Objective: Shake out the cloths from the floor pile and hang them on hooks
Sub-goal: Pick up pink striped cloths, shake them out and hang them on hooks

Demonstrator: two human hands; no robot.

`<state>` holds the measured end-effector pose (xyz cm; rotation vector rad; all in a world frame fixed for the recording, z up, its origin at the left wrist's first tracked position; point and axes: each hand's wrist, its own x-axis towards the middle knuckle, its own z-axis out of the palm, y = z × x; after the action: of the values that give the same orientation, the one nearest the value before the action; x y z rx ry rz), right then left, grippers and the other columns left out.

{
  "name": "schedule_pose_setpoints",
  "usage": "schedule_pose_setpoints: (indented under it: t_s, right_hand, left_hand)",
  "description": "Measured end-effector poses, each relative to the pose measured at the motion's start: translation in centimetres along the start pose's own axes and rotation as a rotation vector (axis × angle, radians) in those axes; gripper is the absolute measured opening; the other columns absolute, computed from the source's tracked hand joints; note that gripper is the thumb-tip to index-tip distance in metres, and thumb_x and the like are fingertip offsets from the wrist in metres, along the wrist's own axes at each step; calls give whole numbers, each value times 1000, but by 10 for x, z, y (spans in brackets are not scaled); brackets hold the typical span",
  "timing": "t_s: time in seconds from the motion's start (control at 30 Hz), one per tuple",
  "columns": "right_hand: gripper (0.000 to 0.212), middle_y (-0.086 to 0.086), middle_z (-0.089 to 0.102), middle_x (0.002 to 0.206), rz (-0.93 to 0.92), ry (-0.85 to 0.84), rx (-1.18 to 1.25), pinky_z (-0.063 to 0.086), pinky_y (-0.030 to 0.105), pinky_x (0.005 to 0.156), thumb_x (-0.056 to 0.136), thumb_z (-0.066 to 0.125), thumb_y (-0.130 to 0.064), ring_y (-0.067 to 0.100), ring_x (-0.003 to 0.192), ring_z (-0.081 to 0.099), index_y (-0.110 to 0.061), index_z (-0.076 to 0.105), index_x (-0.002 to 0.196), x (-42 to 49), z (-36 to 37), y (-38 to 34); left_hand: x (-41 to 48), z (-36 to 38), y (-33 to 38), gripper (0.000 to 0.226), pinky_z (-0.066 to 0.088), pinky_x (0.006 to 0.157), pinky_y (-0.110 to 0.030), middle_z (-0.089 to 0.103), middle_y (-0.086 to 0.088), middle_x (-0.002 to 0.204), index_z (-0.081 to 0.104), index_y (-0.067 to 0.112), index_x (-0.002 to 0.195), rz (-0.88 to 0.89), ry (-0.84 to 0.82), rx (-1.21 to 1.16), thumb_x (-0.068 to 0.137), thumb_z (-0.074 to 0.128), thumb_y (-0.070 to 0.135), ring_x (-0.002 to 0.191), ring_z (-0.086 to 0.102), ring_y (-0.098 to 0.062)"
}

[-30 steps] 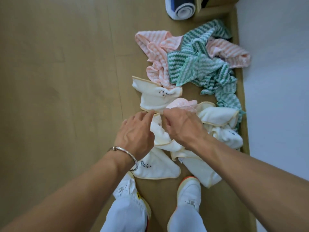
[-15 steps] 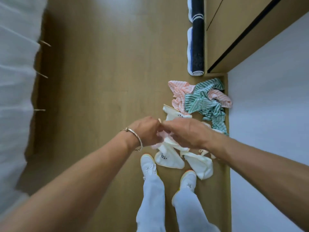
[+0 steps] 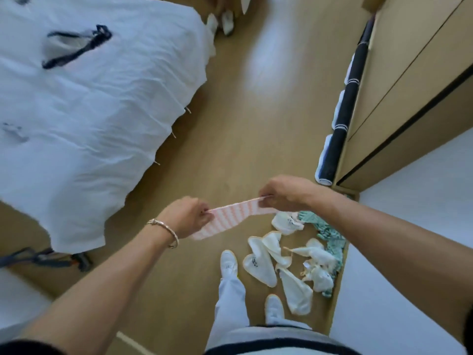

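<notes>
Above wooden floor [image 3: 230, 129], both hands' fingers [image 3: 204, 212] stretch pink cloth [image 3: 230, 216] taut.

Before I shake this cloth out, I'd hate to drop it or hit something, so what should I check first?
1. Left hand grips one end of the pink striped cloth: ok.
2. Right hand pinches the other end: ok.
3. Cloth held up off the floor pile: ok.
4. Cloth apart from the bed at the left: ok.
5. Cloth fully opened: cannot tell, seen from above.
6. Hook in sight: not ok, none shows.
</notes>
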<state>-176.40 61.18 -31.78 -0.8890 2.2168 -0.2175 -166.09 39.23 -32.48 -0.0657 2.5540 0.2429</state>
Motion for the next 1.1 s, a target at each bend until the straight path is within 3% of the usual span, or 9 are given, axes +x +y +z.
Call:
schedule_pose_setpoints:
  t_s: [0.1, 0.2, 0.33, 0.47, 0.6, 0.83, 0.97, 1.1]
  right_hand:
    - [24, 1, 57, 84, -58, 22, -64, 35, 25, 66, 96, 51, -32, 20, 79, 51, -13, 66, 95, -26, -32, -19]
    - [21, 0, 53, 80, -120, 1, -154, 34, 24, 67, 96, 51, -30, 20, 79, 49, -16, 65, 93, -41, -53, -45]
    - [18, -5, 57, 81, -207, -20, -222, 36, 24, 65, 97, 49, -30, 17, 79, 52, -23, 60, 86, -52, -66, -77]
    - [33, -11, 53, 72, -263, -35, -281, 38, 24, 58, 97, 48, -31, 15, 75, 51, -26, 50, 65, -60, -65, -101]
    - [35, -10, 52, 70, -299, -23, -315, 41, 29, 66, 95, 51, -33, 18, 74, 51, -28, 47, 61, -65, -61, -128]
    - [36, -13, 48, 69, -469, -37, -357, 32, 22, 55, 97, 50, -31, 7, 65, 46, -32, 45, 61, -74, -43, -211]
    - [31, -11, 51, 74, -588, -87, -422, 33, 21, 57, 98, 48, -32, 8, 69, 48, -30, 48, 67, -81, -16, -277]
    - [23, -8, 52, 79, -689, -77, -499, 34, 24, 62, 99, 48, -30, 12, 76, 49, -22, 53, 78, -101, 16, -348]
  left_hand:
    - [-44, -13, -3, 28, 54, 67, -36, 67, 1, 81, 63, 20, 82, -97, 68, -138, 96, 46, 38, 72, 63, -17]
    - [-83, -24, 4, 26, 51, 70, -36, 64, 3, 82, 56, 27, 77, -160, 133, -175, 97, 43, 37, 74, 60, -15]
    - [-127, -37, 8, 30, 45, 70, -31, 59, 3, 83, 53, 23, 78, -229, 155, -204, 99, 37, 37, 79, 56, -14]
    - [-164, -35, 3, 25, 37, 68, -27, 54, 7, 81, 49, 26, 80, -278, 129, -260, 100, 36, 33, 78, 52, -13]
    - [-198, -25, -5, 19, 40, 75, -30, 55, 5, 89, 51, 25, 91, -338, 136, -250, 101, 35, 28, 83, 51, -16]
    - [-282, -5, -29, 28, 41, 73, -26, 60, 6, 96, 59, 21, 102, -471, 195, -326, 101, 34, 32, 88, 56, -13]
    - [-350, 15, -47, 25, 39, 74, -29, 59, 6, 94, 57, 21, 99, -576, 230, -348, 101, 33, 29, 88, 54, -13]
    - [-424, 39, -62, 27, 38, 75, -28, 58, 6, 97, 57, 20, 108, -659, 262, -403, 101, 32, 27, 90, 53, -13]
